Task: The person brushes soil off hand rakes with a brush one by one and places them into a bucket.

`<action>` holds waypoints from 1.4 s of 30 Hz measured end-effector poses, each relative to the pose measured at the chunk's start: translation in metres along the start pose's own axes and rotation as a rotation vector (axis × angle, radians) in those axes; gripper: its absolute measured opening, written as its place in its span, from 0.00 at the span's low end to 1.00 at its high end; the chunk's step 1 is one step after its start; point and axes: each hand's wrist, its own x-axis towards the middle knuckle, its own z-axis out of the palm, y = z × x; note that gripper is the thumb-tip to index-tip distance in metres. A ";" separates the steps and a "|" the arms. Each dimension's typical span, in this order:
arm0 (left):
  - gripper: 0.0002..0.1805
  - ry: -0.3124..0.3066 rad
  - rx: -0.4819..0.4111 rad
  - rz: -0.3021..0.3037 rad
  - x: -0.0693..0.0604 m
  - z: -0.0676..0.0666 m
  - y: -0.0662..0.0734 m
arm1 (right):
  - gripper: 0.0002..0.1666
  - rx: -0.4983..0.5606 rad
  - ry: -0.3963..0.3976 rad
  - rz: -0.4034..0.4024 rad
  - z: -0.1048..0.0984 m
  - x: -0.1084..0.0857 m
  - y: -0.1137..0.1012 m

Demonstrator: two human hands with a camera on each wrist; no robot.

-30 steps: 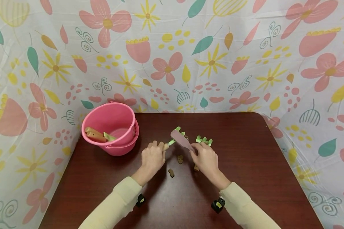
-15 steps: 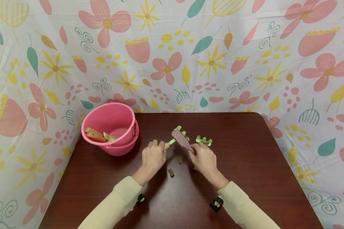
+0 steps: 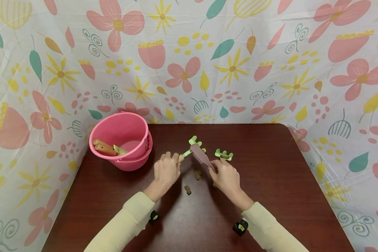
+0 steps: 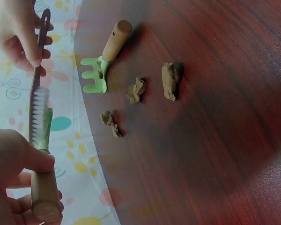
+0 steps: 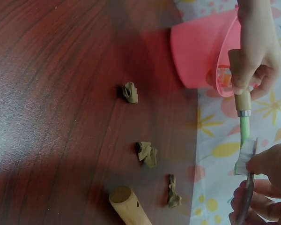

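Note:
My left hand (image 3: 167,169) grips the wooden handle (image 5: 242,101) of a small green hand rake (image 3: 193,140), held above the table. My right hand (image 3: 227,174) holds a mauve brush (image 3: 201,155) by its handle. The brush's white bristles (image 4: 39,112) lie against the rake's green metal part in the left wrist view; the brush back hides some of it in the head view. A second green rake (image 3: 224,154) with a wooden handle (image 4: 116,42) lies on the table beyond my right hand. Brown clay-like lumps (image 3: 197,175) lie below the hands.
Nested pink buckets (image 3: 121,122) stand at the table's left back, with wooden-handled tools (image 3: 104,148) inside. The dark wooden table (image 3: 271,196) ends at a flower-patterned cloth (image 3: 255,87) behind it.
The brush has slid a little down and right along the rake and turned, so its bristles now show in the head view. More of the rake's head is exposed. Both hands keep their grip.

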 end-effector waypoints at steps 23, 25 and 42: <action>0.11 -0.139 -0.105 -0.168 0.000 0.000 -0.014 | 0.13 -0.015 0.014 0.013 -0.002 -0.018 0.034; 0.11 -0.167 -0.132 -0.196 0.000 0.000 -0.014 | 0.13 -0.013 0.025 0.017 -0.003 -0.018 0.035; 0.09 -0.417 -0.467 -0.369 -0.004 0.004 -0.021 | 0.15 0.023 0.036 0.031 -0.008 -0.012 0.046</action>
